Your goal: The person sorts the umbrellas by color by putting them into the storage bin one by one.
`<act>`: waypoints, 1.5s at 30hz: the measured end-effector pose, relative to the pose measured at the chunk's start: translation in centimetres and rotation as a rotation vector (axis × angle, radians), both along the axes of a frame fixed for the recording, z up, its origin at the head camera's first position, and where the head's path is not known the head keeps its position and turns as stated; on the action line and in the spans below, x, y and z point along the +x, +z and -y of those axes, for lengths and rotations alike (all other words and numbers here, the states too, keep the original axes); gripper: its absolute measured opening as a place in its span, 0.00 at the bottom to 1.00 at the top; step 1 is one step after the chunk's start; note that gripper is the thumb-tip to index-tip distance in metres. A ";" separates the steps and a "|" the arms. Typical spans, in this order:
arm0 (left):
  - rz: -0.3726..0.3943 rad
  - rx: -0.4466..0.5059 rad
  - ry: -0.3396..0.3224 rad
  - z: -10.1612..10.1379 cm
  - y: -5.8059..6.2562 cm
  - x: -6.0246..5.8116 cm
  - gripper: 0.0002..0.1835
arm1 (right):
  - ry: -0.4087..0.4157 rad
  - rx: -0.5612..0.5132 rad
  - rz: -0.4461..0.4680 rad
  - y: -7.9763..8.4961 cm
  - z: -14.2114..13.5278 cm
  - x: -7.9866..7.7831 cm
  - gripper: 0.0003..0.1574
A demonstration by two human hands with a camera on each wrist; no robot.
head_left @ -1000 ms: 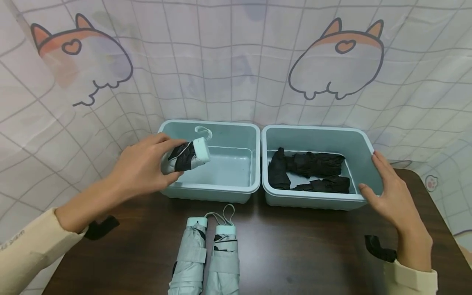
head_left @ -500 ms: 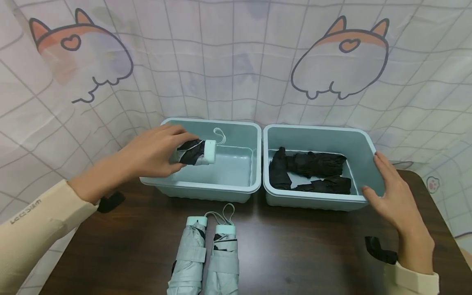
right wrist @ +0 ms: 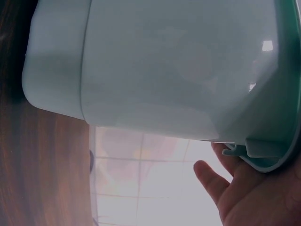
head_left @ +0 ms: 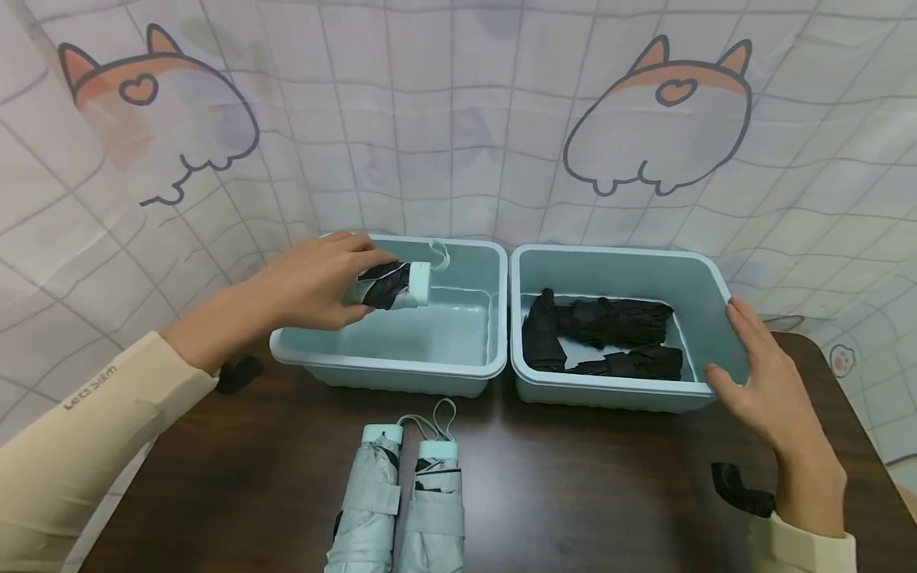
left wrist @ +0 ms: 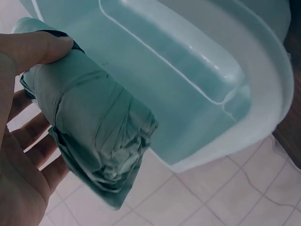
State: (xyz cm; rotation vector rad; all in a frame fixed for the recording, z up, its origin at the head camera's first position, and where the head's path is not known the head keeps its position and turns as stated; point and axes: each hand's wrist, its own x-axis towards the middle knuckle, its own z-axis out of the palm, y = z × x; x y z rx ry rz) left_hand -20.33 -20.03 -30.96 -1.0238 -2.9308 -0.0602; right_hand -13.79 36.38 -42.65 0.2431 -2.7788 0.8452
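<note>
- Rightward over the left bin (head_left: 401, 366) the umbrella (head_left: 390, 286) has come since a second ago, carried by the left hand (head_left: 322, 278); the left sleeve (head_left: 118, 434) has followed.
- It is now held above the left bin, long axis mostly sideways, its handle (head_left: 419, 284) and loop (head_left: 440, 255) pointing right, away from the left hand, toward the bin's bare middle.
- Left fingers grip the pale body: thumb on one side, the others curled round the opposite side in the left wrist view. There its crumpled end overlaps the bin's rim; whether they touch, one cannot tell.
- Of the two hands, the left alone is at the umbrella; the right hand (head_left: 762, 382) is well apart, resting at the outer right end of the right bin (head_left: 616, 383), fingers fairly straight, thumb apart.
- Compared with the first frame, the handle's tilt has eased nearly level; the right hand has stayed at its rim.
- In the right bin, three black bundles (head_left: 614, 320) lie as they did.
- Nearer the person, two more umbrellas (head_left: 433, 509) lie side by side on the desk (head_left: 573, 477), unmoved, handles toward the left bin.
- Behind both bins hangs a checked sheet (head_left: 466, 119).
</note>
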 end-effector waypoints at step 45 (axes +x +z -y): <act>-0.181 0.195 0.063 2.9 -1.2 5.9 0.23 | 0.015 0.002 -0.018 0.0 0.1 0.2 0.53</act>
